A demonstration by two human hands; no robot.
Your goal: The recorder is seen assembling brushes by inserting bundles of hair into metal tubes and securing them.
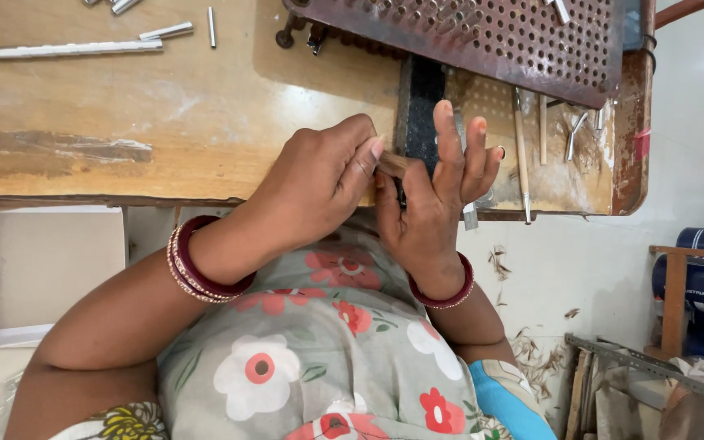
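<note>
Nearest the camera is the floral cloth (319,358) over the person's lap, with both forearms rising from it, each wrist ringed with dark red bangles (197,265). The left hand (319,183) is curled, thumb and forefinger pressed together on one end of a short brown stick (391,164). The right hand (433,195) meets it just beside, thumb under the stick, while its other fingers (448,138) are spread and stand up against a dark upright block (422,85); how firmly this hand pinches the stick is hard to tell, since the thumb is mostly hidden. The stick lies between the two hands at the near edge of the worn wooden table (124,106). Farther on, thin tools (521,155) lie on the table to the right, metal rods (59,49) to the left, and a rusty perforated metal plate (482,37) sits beyond.
</note>
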